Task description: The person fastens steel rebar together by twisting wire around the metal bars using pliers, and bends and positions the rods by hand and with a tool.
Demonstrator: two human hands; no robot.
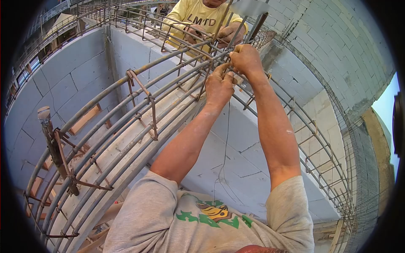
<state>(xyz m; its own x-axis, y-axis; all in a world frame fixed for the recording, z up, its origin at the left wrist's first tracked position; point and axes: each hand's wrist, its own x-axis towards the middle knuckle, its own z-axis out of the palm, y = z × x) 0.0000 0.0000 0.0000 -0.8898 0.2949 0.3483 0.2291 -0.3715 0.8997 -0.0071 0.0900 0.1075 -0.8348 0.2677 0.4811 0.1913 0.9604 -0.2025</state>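
Observation:
Both my hands are raised to a crossing of steel reinforcing bars [168,69] at the top centre. My left hand [219,87] is closed with its fingers pinched at the underside of the crossing. A thin tie wire [228,130] hangs down from its fingers, the end dangling in front of the block wall. My right hand [246,61] is curled closed just above and to the right, against the bars; what its fingers grip is hidden. Square bent stirrups [152,118] ring the long bars to the left.
Across the bars, a person in a yellow shirt [198,17] has both hands at the same crossing. Light block walls [80,80] stand below and around. An upright rusty pipe [55,147] rises at left. Another bar cage [322,147] runs to the lower right.

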